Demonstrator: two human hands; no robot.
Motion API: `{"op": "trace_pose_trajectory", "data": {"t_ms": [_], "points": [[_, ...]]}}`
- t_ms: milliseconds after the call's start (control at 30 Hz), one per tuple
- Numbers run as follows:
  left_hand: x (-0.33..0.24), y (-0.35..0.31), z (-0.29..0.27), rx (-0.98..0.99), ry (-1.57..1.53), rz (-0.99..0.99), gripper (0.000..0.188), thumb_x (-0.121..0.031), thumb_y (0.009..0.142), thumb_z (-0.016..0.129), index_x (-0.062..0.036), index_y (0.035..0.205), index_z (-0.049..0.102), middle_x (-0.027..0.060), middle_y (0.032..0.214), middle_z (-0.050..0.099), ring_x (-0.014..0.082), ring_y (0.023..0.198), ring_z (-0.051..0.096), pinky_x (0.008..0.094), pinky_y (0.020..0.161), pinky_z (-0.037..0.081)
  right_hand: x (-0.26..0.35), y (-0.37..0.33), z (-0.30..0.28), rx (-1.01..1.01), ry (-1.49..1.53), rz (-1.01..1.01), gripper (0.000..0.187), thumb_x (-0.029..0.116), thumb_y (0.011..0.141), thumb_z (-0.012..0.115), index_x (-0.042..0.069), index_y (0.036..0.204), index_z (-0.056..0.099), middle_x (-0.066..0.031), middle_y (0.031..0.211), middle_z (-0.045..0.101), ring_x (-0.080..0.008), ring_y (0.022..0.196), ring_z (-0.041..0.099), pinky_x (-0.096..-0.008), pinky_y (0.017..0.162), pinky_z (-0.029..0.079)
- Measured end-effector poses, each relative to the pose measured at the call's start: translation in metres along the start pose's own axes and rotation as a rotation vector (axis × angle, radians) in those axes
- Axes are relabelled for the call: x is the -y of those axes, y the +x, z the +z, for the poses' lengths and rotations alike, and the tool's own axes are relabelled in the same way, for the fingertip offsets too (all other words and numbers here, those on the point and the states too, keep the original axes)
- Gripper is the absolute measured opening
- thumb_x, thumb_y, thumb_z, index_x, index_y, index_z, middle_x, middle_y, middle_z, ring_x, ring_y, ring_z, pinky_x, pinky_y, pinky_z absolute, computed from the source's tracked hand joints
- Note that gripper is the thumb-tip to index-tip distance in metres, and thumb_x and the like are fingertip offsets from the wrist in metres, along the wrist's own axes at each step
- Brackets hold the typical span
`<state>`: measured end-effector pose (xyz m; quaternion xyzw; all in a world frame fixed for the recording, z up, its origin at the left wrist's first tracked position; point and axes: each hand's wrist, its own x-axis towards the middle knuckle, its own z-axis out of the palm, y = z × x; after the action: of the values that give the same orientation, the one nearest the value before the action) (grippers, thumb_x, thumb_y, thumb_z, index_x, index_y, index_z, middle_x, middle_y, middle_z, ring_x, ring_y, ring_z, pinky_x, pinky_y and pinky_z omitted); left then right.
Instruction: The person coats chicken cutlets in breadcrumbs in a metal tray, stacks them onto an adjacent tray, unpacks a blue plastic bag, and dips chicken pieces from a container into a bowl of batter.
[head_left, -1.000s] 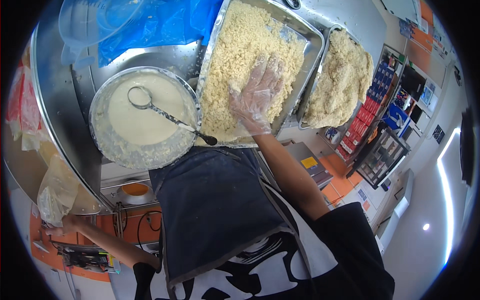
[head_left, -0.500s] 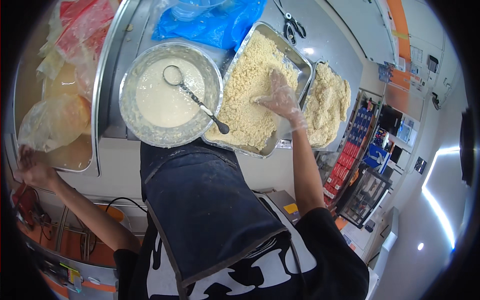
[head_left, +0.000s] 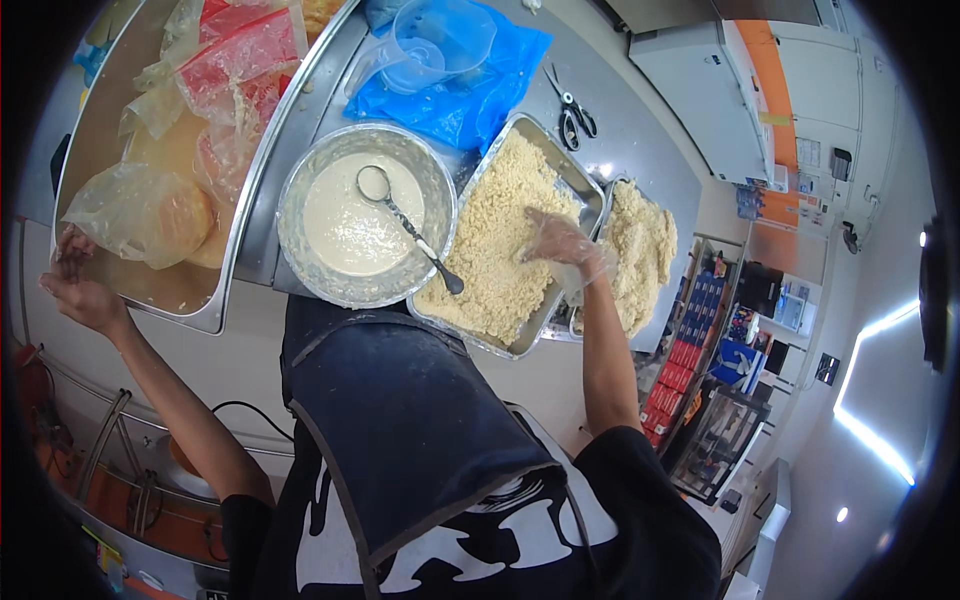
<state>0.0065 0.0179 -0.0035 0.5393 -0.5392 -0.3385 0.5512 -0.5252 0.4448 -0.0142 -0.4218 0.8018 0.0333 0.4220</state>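
Note:
My left hand (head_left: 85, 290) is at the near left edge of a large metal tray (head_left: 215, 318). Its fingers are loosely curled and apart, with nothing seen in them. Beside it, in the tray's cloudy liquid, lies a clear plastic bag (head_left: 135, 215) with something orange-yellow inside. In a thin clear glove, my right hand (head_left: 562, 242) rests fingers apart on pale yellow crumbs (head_left: 505, 235) in a metal pan (head_left: 590, 190). Left of the pan stands a metal bowl (head_left: 290, 220) of creamy white batter (head_left: 350, 240). A dark-handled ladle (head_left: 415, 235) lies across it.
More crumb-coated pieces (head_left: 640, 250) sit in a second pan on the right. Behind are black scissors (head_left: 570, 120) and a blue plastic bag (head_left: 440, 110) bearing a clear measuring jug (head_left: 450, 40). Red and clear bags (head_left: 240, 65) fill the big tray's far end.
The whole view has shifted, so the worktop appears lower and further right. My left hand has come up to the tray's edge by the bag. My right hand stays in the crumbs, its fingers repositioned.

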Motion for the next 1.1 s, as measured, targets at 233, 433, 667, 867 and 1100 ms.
{"op": "trace_pose_trajectory", "data": {"t_ms": [233,433,667,867,1100], "points": [[-0.009,-0.006,0.007,0.002,0.017,0.026,0.075,-0.047,0.107,0.014,0.0082,0.110,0.065,0.0110,0.089,0.064,0.0188,0.083,0.058,0.0307,0.081,0.047,0.014,-0.012,-0.004,0.077,-0.151,-0.019,0.085,0.030,0.069,0.076,0.000,0.143,0.046,-0.0200,0.122,0.065,-0.0317,0.112,0.062,-0.0384,0.100,0.046],[-0.005,-0.004,0.005,0.022,-0.042,0.009,0.073,-0.046,0.107,0.015,0.0070,0.109,0.065,0.0093,0.086,0.061,0.0179,0.080,0.055,0.0298,0.080,0.045,-0.011,-0.028,-0.008,-0.097,-0.021,-0.188,0.078,0.026,0.068,0.077,0.001,0.138,0.052,-0.0195,0.094,0.068,-0.0287,0.094,0.065,-0.0401,0.087,0.049],[-0.007,-0.003,0.007,0.067,-0.017,0.053,0.072,-0.046,0.108,0.016,0.0074,0.107,0.065,0.0088,0.085,0.059,0.0178,0.079,0.053,0.0300,0.078,0.045,0.051,-0.080,-0.052,-0.479,-0.274,0.005,0.061,0.025,0.071,0.081,0.006,0.125,0.060,-0.0167,0.078,0.066,-0.0303,0.076,0.067,-0.0397,0.071,0.054],[-0.005,-0.002,0.002,0.025,-0.012,0.063,0.073,-0.046,0.108,0.017,0.0074,0.104,0.067,0.0094,0.082,0.060,0.0183,0.075,0.054,0.0303,0.074,0.046,0.059,-0.061,0.036,-0.800,-0.676,-0.018,0.056,0.034,0.082,0.074,0.011,0.130,0.057,-0.0163,0.089,0.069,-0.0298,0.079,0.069,-0.0400,0.075,0.058],[0.000,0.000,0.009,0.053,-0.033,0.087,0.072,-0.047,0.107,0.018,0.0064,0.104,0.067,0.0096,0.083,0.061,0.0183,0.077,0.055,0.0300,0.074,0.046,0.032,-0.101,0.065,-0.660,-0.098,0.195,0.099,0.049,0.072,0.082,-0.005,0.143,0.039,-0.0279,0.126,0.059,-0.0378,0.117,0.060,-0.0412,0.109,0.041]]}}
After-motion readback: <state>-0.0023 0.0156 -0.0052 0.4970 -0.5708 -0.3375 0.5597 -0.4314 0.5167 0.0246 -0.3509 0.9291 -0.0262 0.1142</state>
